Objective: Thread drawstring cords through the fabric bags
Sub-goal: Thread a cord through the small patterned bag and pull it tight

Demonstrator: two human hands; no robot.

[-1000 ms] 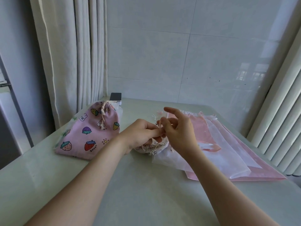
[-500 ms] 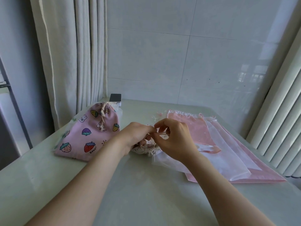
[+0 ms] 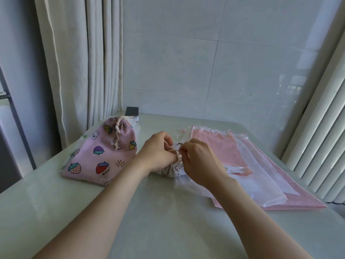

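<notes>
A: Small cream bag [image 3: 172, 168], position?
B: On the worktop [image 3: 149, 212], mouth gathered, between both hands.
A: Grip?
B: Left hand [image 3: 158, 152] pinches the cord [image 3: 174, 150] at the mouth. Right hand [image 3: 201, 161] is clamped on the same cord.
A: Surroundings?
B: Strawberry-print bag [image 3: 100, 152] to the left, flat sheer bags [image 3: 261, 174] to the right.

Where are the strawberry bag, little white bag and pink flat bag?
strawberry bag [image 3: 100, 152], head view, pink front.
little white bag [image 3: 173, 168], head view, gathered cloth.
pink flat bag [image 3: 218, 146], head view, upper panel.
</notes>
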